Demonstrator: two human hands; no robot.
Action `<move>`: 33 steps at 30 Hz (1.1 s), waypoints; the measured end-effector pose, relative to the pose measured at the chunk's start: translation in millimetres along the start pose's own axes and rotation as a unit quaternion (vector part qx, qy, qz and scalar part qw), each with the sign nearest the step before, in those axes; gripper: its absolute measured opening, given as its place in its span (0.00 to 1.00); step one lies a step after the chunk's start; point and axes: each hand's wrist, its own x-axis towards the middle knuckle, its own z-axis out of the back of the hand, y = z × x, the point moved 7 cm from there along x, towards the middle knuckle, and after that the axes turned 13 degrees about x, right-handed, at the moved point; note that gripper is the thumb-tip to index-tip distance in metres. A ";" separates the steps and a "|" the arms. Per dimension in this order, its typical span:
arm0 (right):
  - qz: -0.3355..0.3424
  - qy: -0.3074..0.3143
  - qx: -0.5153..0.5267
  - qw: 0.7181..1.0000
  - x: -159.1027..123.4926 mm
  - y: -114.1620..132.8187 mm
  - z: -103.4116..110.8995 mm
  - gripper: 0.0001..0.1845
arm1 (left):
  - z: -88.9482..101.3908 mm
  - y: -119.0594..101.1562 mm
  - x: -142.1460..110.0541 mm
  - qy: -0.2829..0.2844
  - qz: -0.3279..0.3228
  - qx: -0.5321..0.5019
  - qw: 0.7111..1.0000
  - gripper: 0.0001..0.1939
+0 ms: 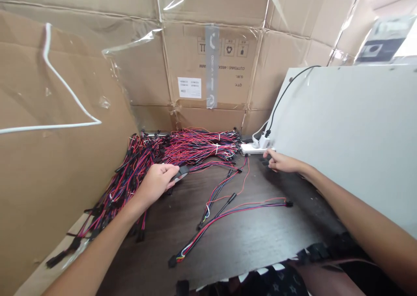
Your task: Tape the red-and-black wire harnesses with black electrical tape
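Observation:
My left hand (159, 178) is closed around a roll of black tape (182, 172), held over the table beside the wire pile. My right hand (280, 160) is at the back right, just in front of a white power strip (250, 149). Its fingers are curled together, and a small dark patch shows by the fingertips; what they grip, if anything, I cannot make out. Between the hands, a wire harness (228, 212) with red, black and orange wires and black connectors lies across the table. Another harness (219, 186) lies just behind it.
A loose heap of wire harnesses (130, 179) covers the left side. Tied bundles (202, 144) lie along the back. Cardboard (182, 48) walls the back and left; a pale panel (352, 131) borders the right. Black strips (319, 251) hang along the table's (254, 239) front edge.

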 end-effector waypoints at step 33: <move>-0.135 -0.078 -0.235 0.959 10.0 1.3 14.3 0.13 | -0.7 -5.1 -3.8 -0.006 -0.001 0.027 1.000 0.20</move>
